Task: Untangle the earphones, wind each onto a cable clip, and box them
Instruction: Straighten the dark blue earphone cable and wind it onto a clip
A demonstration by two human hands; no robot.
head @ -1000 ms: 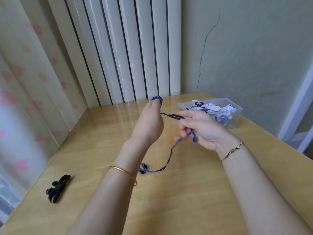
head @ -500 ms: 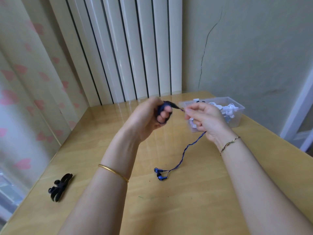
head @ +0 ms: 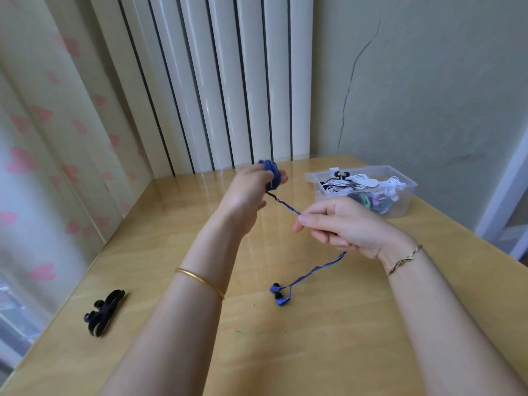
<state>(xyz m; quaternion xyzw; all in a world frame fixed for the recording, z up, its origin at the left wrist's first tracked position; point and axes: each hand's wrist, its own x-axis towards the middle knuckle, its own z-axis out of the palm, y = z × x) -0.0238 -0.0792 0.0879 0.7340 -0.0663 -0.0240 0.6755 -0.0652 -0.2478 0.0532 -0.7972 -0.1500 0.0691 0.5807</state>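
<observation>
On the pale wooden surface, near its left edge, a black clip-shaped bundle lies well apart from the work. Closer to the centre, the twin blue earbuds rest on the wood at the free end of the blue braided earphone cable.

The cable climbs from the earbuds into your right grip, which pinches it between thumb and fingertips. From there it runs taut up to your left grip, raised above the surface and clenched on a coil of the same cable wound round its fingers.

The main risk sits in that coil. It rides near the fingertips, so a slack moment from the right could let the loops slide off and knot again. Pull too hard and the loops are likely to bind on the fingers, which would make it awkward to move them onto a clip.

The earbuds may also drag, catch or swing as the tail shortens.

Farthest back on the right, the clear plastic box holds white wound sets. This blue pair is not yet boxed.
</observation>
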